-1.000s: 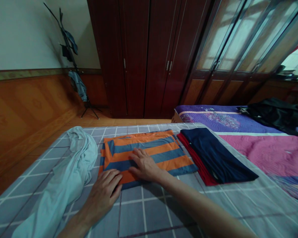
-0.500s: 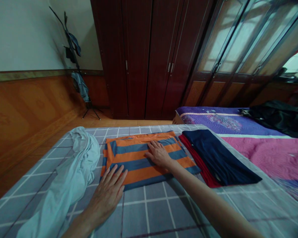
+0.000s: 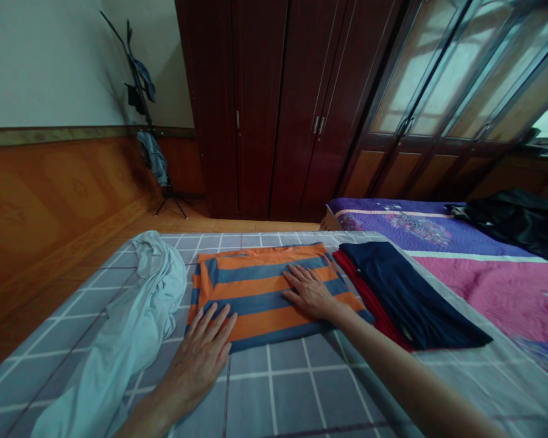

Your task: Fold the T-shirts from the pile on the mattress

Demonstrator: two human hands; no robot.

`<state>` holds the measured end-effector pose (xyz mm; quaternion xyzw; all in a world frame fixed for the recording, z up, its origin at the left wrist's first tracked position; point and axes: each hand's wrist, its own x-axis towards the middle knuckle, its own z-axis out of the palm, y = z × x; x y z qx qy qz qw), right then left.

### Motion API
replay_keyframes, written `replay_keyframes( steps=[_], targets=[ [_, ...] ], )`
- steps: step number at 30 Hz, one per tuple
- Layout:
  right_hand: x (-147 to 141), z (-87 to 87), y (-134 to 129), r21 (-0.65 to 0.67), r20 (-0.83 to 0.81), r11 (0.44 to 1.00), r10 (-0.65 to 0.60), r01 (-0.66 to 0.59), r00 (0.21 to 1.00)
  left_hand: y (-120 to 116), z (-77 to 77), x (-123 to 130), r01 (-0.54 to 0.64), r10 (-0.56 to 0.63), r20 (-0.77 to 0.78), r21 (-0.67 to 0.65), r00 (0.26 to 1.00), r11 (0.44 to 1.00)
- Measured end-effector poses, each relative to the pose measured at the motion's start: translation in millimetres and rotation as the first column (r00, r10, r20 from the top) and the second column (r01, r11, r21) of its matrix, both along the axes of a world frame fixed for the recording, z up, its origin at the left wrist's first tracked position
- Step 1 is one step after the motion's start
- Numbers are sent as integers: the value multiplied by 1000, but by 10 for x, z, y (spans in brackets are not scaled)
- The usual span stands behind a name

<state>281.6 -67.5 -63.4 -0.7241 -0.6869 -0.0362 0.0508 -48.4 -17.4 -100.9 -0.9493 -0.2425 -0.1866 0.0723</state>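
Observation:
A folded shirt with orange and grey-blue stripes [image 3: 260, 287] lies flat on the checked bedspread [image 3: 287, 377]. My left hand [image 3: 205, 347] rests at its near left corner, fingers stretched out and slightly apart, the fingertips on the cloth. Toward the shirt's right half, my right hand [image 3: 311, 293] lies palm down with its fingers extended, pressing on the stripes. Neither hand grips anything. Close by on the right is a folded dark blue garment [image 3: 411, 292], on top of a red one [image 3: 368, 298]. A crumpled pale garment [image 3: 137, 322] stretches along the left side.
A second bed [image 3: 466, 292] with a purple and pink cover stands at the right, a black garment [image 3: 520, 219] on it. Beyond the checked bed is a dark red wardrobe [image 3: 260, 121]. A coat stand [image 3: 148, 115] with hung items is in the left corner.
My right hand has slid a little to the right across the striped shirt. My left hand stays at the near left corner. The whole view has shifted slightly.

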Motion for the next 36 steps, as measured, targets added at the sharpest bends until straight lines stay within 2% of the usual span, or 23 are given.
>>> replay_keyframes(
  steps=[2,4,6,7,8,10,13,15,16,18,22,24,26,30,36],
  targets=[
    [46,-6,-71,10,7,999,-39,39,999,-6,8,-3,1,-1,5,5,1000,1000],
    [93,12,-111,36,15,991,-133,132,991,-12,17,-4,3,-3,5,15,1000,1000],
    [14,29,-147,47,20,982,-183,182,983,-13,18,-3,5,-5,3,24,1000,1000],
    [-98,30,-172,43,13,986,-163,162,987,-10,12,-3,4,-4,1,29,1000,1000],
    [-258,25,-203,35,3,992,-121,121,993,-4,0,-3,3,-3,-2,34,1000,999],
    [-673,3,-271,24,-74,997,77,-75,994,12,-38,-8,2,-1,-10,41,1000,999],
    [-1270,-25,-325,57,-175,958,287,-282,942,40,-106,-20,2,-2,-2,46,1000,999],
    [-1451,-25,-310,70,-215,935,354,-348,910,50,-129,-27,8,-8,10,42,1000,999],
    [-1448,-23,-296,69,-228,933,361,-354,905,51,-131,-28,13,-13,17,40,1000,999],
    [-1264,-21,-291,53,-232,951,310,-306,922,45,-117,-27,18,-19,28,31,999,999],
    [-474,-50,-491,-16,-144,999,40,-42,989,26,-72,-19,16,-16,47,5,999,1000],
    [-76,-77,-670,-14,-86,993,-118,117,989,20,-62,-18,11,-11,47,-10,999,1000],
    [219,-105,-828,14,-69,976,-217,219,974,18,-57,-18,5,-4,44,-24,999,1000],
    [460,-100,-914,25,-143,947,-315,321,938,11,-34,-15,6,-4,41,-41,999,999],
    [625,105,-647,-52,-191,870,-491,490,850,14,-6,-6,4,-1,36,-71,999,997]
  ],
)
